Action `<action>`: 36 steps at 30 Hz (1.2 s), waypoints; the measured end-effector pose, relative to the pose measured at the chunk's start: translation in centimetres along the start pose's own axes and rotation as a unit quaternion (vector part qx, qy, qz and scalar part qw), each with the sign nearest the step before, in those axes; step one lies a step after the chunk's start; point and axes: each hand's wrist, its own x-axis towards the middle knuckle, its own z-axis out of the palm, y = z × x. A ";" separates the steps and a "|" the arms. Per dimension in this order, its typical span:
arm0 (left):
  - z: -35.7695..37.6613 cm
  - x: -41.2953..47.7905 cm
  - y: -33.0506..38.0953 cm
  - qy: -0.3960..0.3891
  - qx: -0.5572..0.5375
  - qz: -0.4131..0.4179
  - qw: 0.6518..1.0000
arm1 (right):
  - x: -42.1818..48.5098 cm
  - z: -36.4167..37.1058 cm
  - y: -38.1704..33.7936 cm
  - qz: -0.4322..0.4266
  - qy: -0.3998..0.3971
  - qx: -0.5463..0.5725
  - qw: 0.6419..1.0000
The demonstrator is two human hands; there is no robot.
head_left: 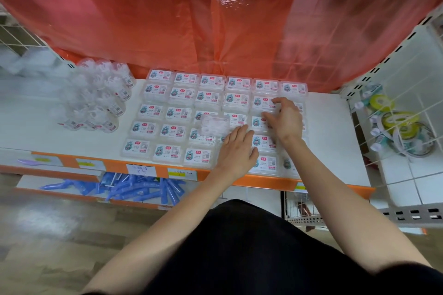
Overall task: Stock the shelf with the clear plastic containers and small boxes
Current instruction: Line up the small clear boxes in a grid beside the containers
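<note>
**Two hands on the rows of small boxes**

The person stands before the shelf [330, 127], with both hands over the small boxes [178, 112]. These lie in neat rows on the white shelf board, labels up, each one touching the next. The left hand [236, 151] lies flat on the boxes near the front edge. Its fingers [239, 133] are straight and hold nothing. The right hand [285, 120] is just behind it, arched, and its bent fingertips touch boxes further back; whether it grips one, I cannot tell. One clear container [214, 124] lies tilted on top of the rows, just beside the left fingertips. More clear plastic containers [96, 98] are heaped at the left of the shelf. Behind hangs a red plastic sheet [191, 31].
</note>
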 end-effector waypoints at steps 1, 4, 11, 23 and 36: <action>0.0 0.0 0.0 0.001 -0.003 -0.001 1.000 | 0.0 0.0 0.0 -0.003 -0.001 -0.002 1.000; 0.0 0.0 0.0 -0.003 -0.005 -0.006 1.000 | 0.0 -0.1 0.0 -0.013 -0.008 -0.008 1.000; -1.8 0.7 0.4 0.015 -0.036 0.037 0.999 | -1.3 -0.3 0.2 -0.015 0.038 0.075 0.996; -8.2 1.0 -9.3 -0.044 -0.044 -0.091 0.994 | -5.2 1.0 -2.7 -0.040 -0.018 0.168 0.985; -6.9 1.4 -7.3 0.036 -0.126 -0.027 0.991 | -5.7 1.8 -3.5 0.081 -0.101 0.283 0.950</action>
